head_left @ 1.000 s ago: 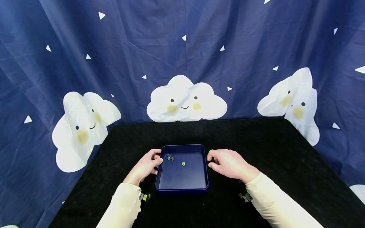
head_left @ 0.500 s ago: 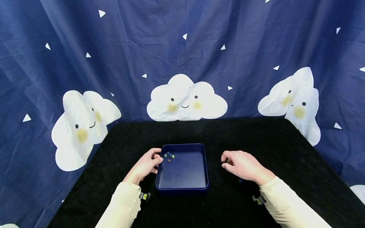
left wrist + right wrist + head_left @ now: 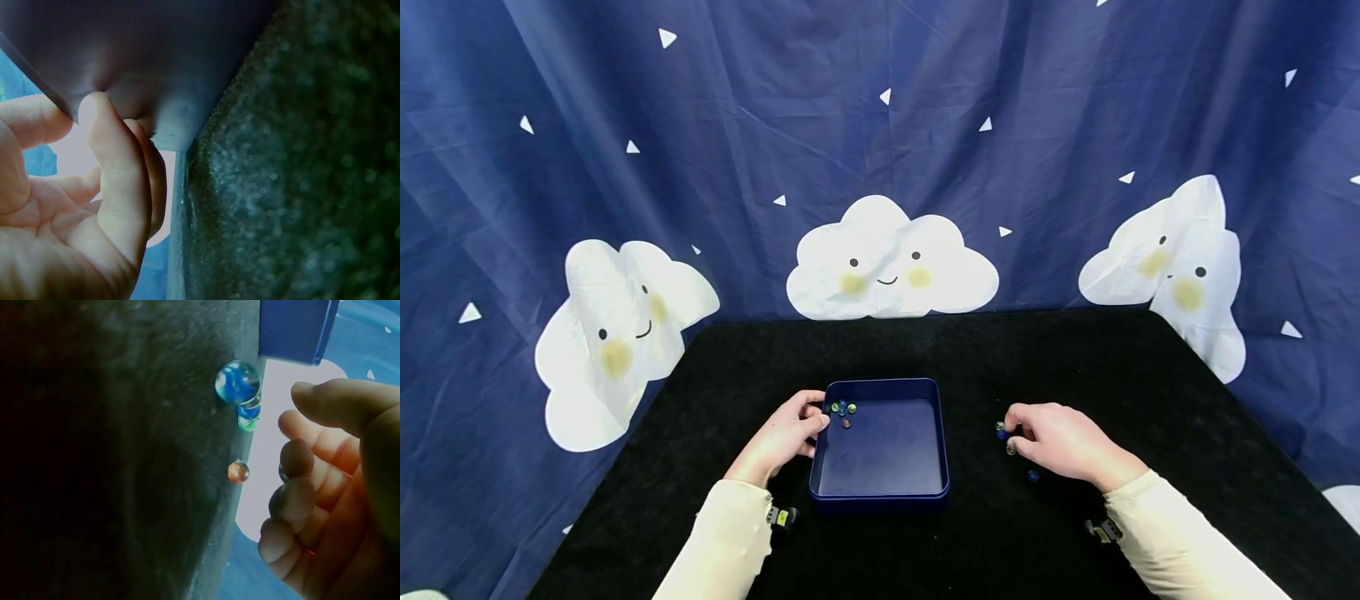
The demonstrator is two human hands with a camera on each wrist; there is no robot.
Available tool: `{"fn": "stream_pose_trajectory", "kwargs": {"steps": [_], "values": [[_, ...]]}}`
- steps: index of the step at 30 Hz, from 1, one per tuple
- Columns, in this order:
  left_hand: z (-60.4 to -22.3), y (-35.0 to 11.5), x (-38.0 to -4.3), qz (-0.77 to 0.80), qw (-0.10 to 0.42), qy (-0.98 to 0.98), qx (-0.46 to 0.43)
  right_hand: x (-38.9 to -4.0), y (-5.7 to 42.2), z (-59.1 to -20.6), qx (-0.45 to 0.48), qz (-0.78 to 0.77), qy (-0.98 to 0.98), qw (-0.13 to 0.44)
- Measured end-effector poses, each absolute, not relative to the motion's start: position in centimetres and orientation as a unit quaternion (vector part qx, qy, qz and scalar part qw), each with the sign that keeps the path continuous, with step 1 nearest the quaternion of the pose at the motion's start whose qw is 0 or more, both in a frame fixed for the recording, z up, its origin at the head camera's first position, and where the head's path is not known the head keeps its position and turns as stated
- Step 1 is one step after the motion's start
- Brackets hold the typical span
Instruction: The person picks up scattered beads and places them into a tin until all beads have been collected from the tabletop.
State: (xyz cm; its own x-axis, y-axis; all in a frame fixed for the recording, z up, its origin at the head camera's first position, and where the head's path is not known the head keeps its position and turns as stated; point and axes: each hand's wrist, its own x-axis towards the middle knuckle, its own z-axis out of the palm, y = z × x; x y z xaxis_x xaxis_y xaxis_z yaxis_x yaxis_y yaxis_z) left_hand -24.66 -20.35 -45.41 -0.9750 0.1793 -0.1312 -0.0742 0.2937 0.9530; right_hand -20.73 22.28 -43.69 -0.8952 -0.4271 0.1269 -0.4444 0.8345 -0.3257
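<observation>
My left hand (image 3: 786, 429) grips the left wall of a dark blue tray (image 3: 880, 497), thumb at the rim; the left wrist view shows its fingers (image 3: 122, 169) against the outer wall. Several glass marbles (image 3: 847, 423), green, blue and orange, sit in the tray's far left part. To the right of the tray my right hand (image 3: 1067, 437) hovers low at more marbles, thumb and index finger apart. A blue marble (image 3: 1033, 476) lies nearer the body. The right wrist view shows an orange marble (image 3: 238, 472) and a blue-white marble (image 3: 237, 382) before the bent fingers.
A black cloth-covered table (image 3: 970, 350) spreads under everything. Behind it hangs a dark blue curtain (image 3: 1037, 100) with white clouds (image 3: 891, 267) and small triangles. A wrist camera (image 3: 782, 517) sits under the left sleeve.
My right hand has moved right, from beside the tray to the marbles on the cloth. A greenish marble in the tray has rolled left to the others. My left hand stays on the tray.
</observation>
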Motion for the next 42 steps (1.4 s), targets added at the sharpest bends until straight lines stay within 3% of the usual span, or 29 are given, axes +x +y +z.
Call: {"fn": "stream_pose_trajectory", "kwargs": {"steps": [14,42], "values": [[-45.6,-20.4,-24.7,0.591,0.104,0.799,0.032,-20.7,22.1,-44.6,0.268,0.152,-0.951,-0.005],[-45.4,-20.4,-24.6,0.591,0.106,0.799,0.031,-20.9,19.6,-43.3,0.291,0.159,-0.941,0.071]]}}
